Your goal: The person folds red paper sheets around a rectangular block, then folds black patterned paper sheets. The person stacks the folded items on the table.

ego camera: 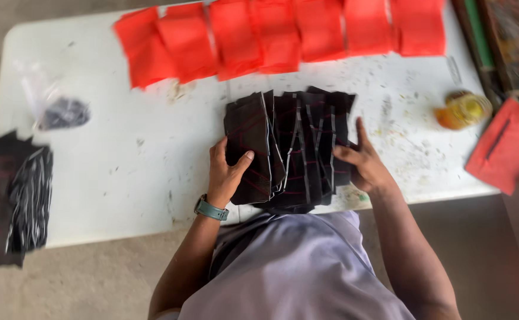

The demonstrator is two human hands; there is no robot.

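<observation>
On table [123,178]: bag [55,106] w/ dark bits.

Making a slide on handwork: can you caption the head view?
Both hands grip a fanned stack of black pieces below a row of red pieces.

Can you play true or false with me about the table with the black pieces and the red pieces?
1. Both hands hold the fanned black pieces. True: the left hand grips one side and the right hand the other.
2. The red pieces lie in a row along the far edge of the white table. True.
3. The watch is on the right wrist. False: it is on the left wrist.
4. The yellow jar stands next to the left hand. False: it sits out past the right hand.
5. The clear plastic bag is full of red pieces. False: it holds something dark.
</observation>
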